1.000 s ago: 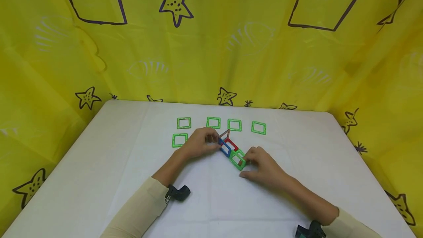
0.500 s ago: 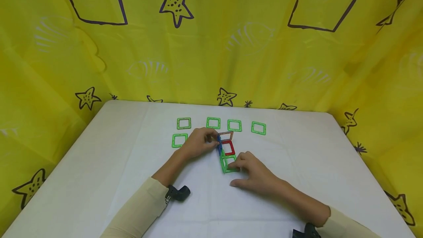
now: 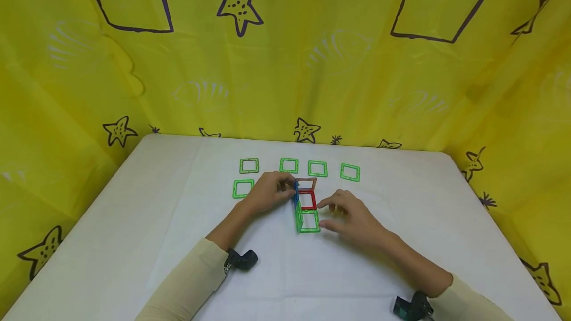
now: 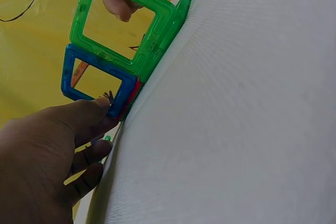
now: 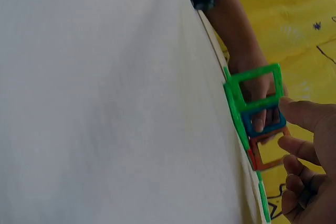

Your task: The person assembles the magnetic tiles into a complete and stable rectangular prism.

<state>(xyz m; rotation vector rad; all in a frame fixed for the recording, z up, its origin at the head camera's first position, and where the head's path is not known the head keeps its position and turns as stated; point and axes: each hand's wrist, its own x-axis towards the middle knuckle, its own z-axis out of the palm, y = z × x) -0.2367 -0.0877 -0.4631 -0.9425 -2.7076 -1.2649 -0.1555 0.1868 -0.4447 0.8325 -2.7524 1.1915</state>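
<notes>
A small build of square magnetic tiles stands mid-table in the head view. A red tile (image 3: 308,207) and a green tile (image 3: 310,230) lie flat, edge to edge. Along their left side rise an upright blue tile (image 4: 67,74) and an upright green tile (image 4: 79,24); a brownish-orange tile (image 3: 314,185) stands at the far end. My left hand (image 3: 269,192) pinches the blue tile, thumb on its outer face. To the right of the build, my right hand (image 3: 354,214) has thumb and forefinger apart, holding nothing, fingertips close to the flat tiles' right edge.
Several loose green tiles lie flat behind the build, among them a right-hand one (image 3: 350,173) and one (image 3: 243,188) beside my left wrist. The white tabletop (image 3: 285,276) ends at a yellow patterned curtain (image 3: 285,63).
The build has turned from slanting to pointing straight away from me. My right hand has let go of its near green part and drawn back to the right; my left hand stays put.
</notes>
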